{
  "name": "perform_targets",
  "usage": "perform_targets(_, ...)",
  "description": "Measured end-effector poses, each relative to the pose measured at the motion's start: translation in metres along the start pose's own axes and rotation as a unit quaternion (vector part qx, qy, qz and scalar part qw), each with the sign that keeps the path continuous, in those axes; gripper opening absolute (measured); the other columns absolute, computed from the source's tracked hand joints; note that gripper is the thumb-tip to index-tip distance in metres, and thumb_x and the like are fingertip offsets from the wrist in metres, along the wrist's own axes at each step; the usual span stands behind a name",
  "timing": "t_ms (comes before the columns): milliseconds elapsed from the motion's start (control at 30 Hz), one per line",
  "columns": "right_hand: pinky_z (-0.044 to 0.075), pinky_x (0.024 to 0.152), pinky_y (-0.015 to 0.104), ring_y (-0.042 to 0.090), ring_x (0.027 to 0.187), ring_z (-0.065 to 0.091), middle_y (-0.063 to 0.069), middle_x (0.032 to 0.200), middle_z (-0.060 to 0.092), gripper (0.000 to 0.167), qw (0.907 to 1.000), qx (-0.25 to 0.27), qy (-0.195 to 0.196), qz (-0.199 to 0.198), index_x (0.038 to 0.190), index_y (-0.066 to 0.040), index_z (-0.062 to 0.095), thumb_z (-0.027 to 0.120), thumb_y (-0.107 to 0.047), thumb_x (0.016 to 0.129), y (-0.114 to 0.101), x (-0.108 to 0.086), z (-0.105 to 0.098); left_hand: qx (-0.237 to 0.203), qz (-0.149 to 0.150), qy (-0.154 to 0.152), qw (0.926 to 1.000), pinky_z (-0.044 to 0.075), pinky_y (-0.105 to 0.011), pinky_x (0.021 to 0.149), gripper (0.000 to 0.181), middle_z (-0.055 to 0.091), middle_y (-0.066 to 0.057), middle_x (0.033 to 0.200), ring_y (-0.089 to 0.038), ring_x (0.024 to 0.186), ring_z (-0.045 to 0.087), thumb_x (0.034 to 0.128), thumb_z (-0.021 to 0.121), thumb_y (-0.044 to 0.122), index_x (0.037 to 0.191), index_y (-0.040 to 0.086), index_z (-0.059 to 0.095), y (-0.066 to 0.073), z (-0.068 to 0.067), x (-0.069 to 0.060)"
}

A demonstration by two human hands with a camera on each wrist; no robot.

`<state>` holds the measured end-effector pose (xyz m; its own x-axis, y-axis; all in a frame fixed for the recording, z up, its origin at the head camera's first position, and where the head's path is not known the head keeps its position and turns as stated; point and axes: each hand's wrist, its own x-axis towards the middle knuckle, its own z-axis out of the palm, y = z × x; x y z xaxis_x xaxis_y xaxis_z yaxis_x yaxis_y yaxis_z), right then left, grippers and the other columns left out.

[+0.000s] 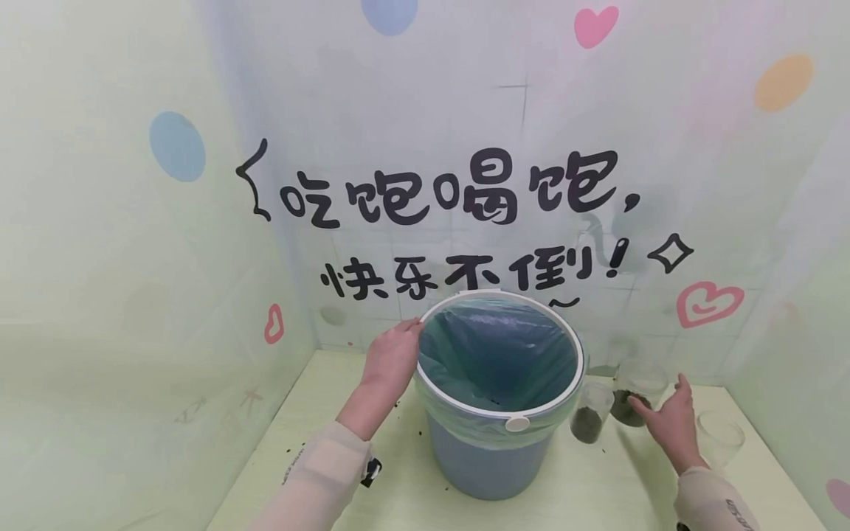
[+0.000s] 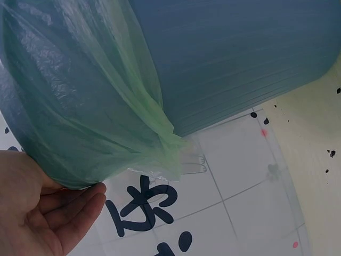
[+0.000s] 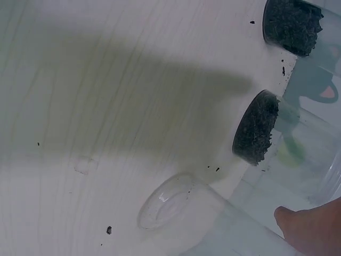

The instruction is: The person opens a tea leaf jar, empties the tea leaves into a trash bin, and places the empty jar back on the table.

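Middle jar [image 1: 636, 387], part filled with dark material, is standing upright on the counter [image 1: 372, 472].
Its long axis is rising vertically just ahead and left of the right grip [image 1: 672, 424], the nearer one, which is spreading thumb and fingers, grasping nothing. The left grip [image 1: 392, 358], well apart, is grasping the lined bin [image 1: 488, 464] by its rim.

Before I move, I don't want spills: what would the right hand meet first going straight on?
The right hand would likely meet the larger jar of dark bits first; exact depth is unclear.
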<state>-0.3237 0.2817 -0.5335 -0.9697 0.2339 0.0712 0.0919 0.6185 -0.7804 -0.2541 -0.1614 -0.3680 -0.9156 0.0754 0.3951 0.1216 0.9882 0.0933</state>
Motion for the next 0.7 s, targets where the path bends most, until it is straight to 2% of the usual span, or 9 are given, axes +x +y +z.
perform_targets(267, 0.021, 0.117, 0.069, 0.063, 0.138, 0.021, 0.046, 0.154, 0.008, 0.113, 0.9998, 0.015, -0.002, 0.009, 0.153, 0.007, -0.017, 0.071, -0.026, 0.090, -0.0014, -0.0013, 0.0057, -0.004, 0.001, 0.000, 1.0000, 0.060, -0.039, 0.090, 0.036, 0.065, -0.006, 0.136, -0.028, 0.118, 0.067, 0.0971, 0.055, -0.002, 0.129, 0.010, 0.067, -0.0006, -0.0006, -0.0005)
perform_targets(533, 0.022, 0.117, 0.068, 0.062, 0.140, 0.018, 0.046, 0.154, 0.004, 0.114, 0.9994, 0.017, -0.028, 0.012, 0.151, 0.008, -0.021, 0.069, -0.027, 0.092, -0.0002, -0.0015, 0.0082, 0.001, 0.004, 0.008, 1.0000, 0.060, -0.037, 0.090, 0.035, 0.066, -0.006, 0.135, -0.027, 0.118, 0.067, 0.0962, 0.057, -0.002, 0.128, 0.009, 0.068, -0.0003, 0.0001, -0.0012)
perform_targets(700, 0.021, 0.117, 0.068, 0.062, 0.141, 0.018, 0.046, 0.154, 0.005, 0.113, 0.9993, 0.018, -0.030, 0.013, 0.151, 0.008, -0.021, 0.069, -0.027, 0.092, -0.0003, -0.0008, 0.0093, 0.004, 0.004, 0.006, 1.0000, 0.060, -0.037, 0.090, 0.036, 0.065, -0.006, 0.135, -0.027, 0.118, 0.067, 0.0967, 0.056, -0.002, 0.128, 0.010, 0.067, 0.0000, 0.0003, -0.0004)
